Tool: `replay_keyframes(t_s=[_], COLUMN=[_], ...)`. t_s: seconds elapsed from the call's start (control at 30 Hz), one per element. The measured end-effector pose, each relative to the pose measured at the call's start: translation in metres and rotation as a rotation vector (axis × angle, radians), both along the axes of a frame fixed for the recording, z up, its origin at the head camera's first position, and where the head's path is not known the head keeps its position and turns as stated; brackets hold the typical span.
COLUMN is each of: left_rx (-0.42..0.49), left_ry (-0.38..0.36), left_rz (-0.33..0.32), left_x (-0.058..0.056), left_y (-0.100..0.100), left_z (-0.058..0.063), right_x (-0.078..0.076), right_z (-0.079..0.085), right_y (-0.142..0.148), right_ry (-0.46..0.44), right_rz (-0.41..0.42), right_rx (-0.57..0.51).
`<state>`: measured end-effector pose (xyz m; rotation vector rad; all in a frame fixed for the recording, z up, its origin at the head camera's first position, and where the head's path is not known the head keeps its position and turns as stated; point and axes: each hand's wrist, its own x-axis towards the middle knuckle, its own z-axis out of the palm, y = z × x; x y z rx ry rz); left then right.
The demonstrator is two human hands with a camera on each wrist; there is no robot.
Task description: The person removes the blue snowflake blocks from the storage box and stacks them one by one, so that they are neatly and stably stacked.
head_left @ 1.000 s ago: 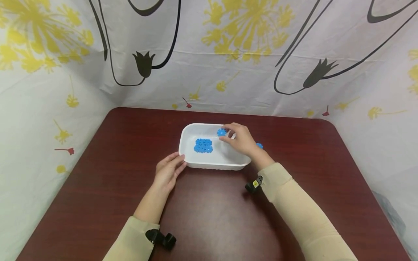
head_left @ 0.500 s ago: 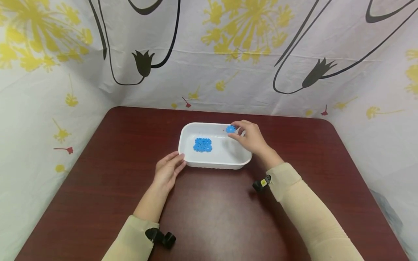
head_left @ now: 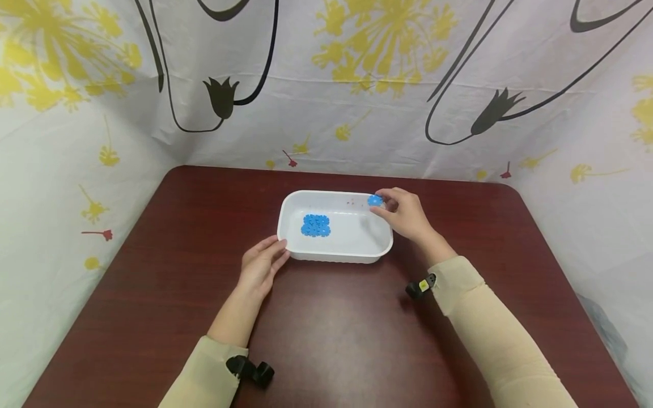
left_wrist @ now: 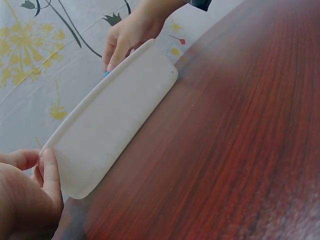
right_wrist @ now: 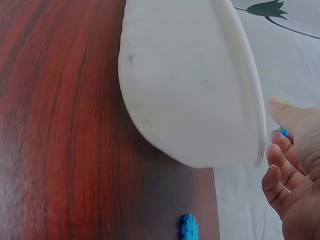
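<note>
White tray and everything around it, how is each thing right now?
White tray: open, right way up on the table.
Blue cluster: lying in the tray.
Held blue piece: pinched near the tray's far right corner.
Loose blue piece: on the table.
Left grip: pinching the tray's left end.
Right grip: pinching one blue piece.
Patterned cloth: hanging, creased.

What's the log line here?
left grip: holds tray | right grip: pinches blue disc over tray | discs: clustered in tray | other disc: on table

Pretty much a curtained-off nook, hard to tell what building: flowery white curtain (head_left: 285, 113) across the frame's top, reddish-brown table (head_left: 331, 340) below.
</note>
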<state>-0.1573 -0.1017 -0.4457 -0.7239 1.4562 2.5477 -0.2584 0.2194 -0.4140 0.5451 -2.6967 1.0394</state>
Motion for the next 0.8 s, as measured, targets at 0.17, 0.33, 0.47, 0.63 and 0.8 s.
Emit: replay_keyframes(t_s=[0.17,0.33,0.47,0.63,0.8], left_rx=[0.009,0.011,0.011,0.009,0.006], left_ry=[0.012,0.012,0.002,-0.007,-0.005], left_rz=[0.024,0.027,0.022,0.013,0.012], left_x=[0.000,-0.001,-0.001,-0.002,-0.002], left_y=[0.001,0.001,0.001,0.001,0.000], left_z=[-0.001,-0.002,-0.001,-0.001,-0.001], right_x=[0.001,0.003,0.004,0.004,0.003], right_z=[-0.003,-0.006,-0.009,-0.014,-0.020], right_y=[0.010,0.020,0.027,0.035,0.043], right_ry=[-0.017,-0.046,-0.066,-0.068,-0.061], right_rz=[-0.020,-0.054,-0.065,-0.080,-0.096], right_rx=[-0.010,-0.010,-0.010,-0.034,-0.041])
